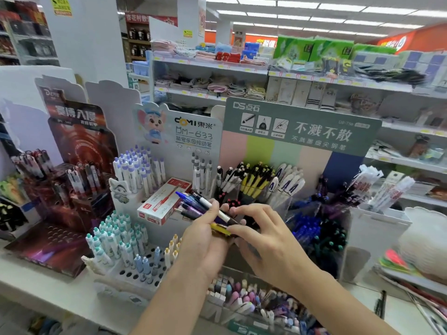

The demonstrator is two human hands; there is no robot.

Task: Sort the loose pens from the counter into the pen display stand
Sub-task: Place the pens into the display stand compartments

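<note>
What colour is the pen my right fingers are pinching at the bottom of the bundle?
Yellow pen, pinched by the right hand; head view.

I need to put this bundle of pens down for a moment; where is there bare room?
Bare counter lies at the front left, before the dark red stand. The white stand has empty holes in front. Behind both hands, the green-headed display is packed.

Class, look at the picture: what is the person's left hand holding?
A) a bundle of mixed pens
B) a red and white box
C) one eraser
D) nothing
A: the left hand grips a bundle of mixed pens while the right hand pinches a yellow one.
</note>
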